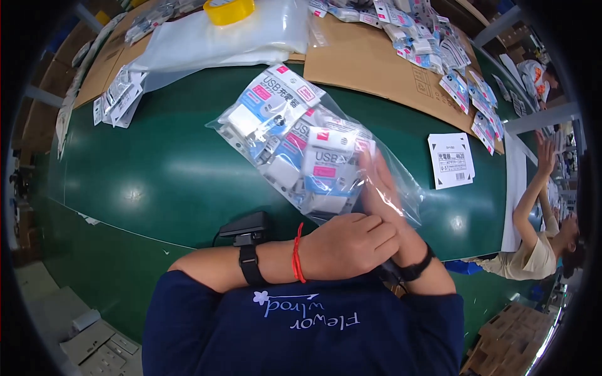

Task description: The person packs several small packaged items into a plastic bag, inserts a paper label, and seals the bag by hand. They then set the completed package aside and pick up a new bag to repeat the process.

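Note:
A clear plastic bag lies slanted over the green table, with several white USB charger packs inside, their cards printed pink and blue. My right hand reaches into the bag, its fingers stretched along the side of the nearest pack; the thumb is hidden. Across my right wrist, my left hand is closed with curled fingers at the bag's near edge. Its fingertips are out of sight, but it appears to grip the film there.
A stack of white printed labels sits to the right. Beyond lie cardboard, a heap of charger packs, clear bags and a yellow tape roll. A black device stands by my left forearm. Another person works at right.

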A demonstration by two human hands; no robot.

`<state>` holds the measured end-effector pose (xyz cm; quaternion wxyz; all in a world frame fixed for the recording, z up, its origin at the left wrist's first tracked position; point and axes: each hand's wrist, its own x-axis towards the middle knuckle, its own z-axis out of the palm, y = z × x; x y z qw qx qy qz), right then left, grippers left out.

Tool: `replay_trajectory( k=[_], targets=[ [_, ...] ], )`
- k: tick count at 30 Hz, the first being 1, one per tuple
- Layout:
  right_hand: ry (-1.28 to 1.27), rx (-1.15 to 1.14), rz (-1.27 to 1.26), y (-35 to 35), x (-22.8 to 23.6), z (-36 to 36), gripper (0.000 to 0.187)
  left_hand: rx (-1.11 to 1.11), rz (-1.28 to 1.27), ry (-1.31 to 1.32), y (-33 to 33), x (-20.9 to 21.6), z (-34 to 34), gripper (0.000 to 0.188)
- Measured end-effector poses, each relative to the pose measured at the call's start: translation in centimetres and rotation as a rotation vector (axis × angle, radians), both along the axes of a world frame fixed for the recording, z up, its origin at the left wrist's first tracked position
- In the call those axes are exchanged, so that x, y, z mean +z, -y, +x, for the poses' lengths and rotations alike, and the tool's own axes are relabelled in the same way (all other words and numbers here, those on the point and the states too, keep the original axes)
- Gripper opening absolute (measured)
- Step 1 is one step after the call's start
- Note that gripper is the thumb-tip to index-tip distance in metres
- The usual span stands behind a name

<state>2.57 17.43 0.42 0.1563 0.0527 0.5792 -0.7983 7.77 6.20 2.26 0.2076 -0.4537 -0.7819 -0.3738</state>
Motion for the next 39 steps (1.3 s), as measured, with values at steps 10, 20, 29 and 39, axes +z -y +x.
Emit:
replay_trajectory(
  k=[10,20,29,39],
  targets=[
    [0.054,0.041,-0.015,-2.7,-1.0,0.1,0.027,-0.095,-0.025,0.051,0.6,-0.3,0.0,0.027],
    [0.012,0.292,0.105,0.3,1.5,-1.9,0.029,-0.099,0.085,0.135,0.5,0.0,-0.9,0.030],
    [-0.253,0.630,0.419,-13.2,10.2,2.3,0.026,0.430,-0.438,0.279,7.5,1.6,-4.4,0.062],
    [-0.742,-0.056,0.462,-13.7,9.5,2.1,0.032,0.448,-0.457,0.190,6.8,2.2,-5.5,0.052]
  ],
)
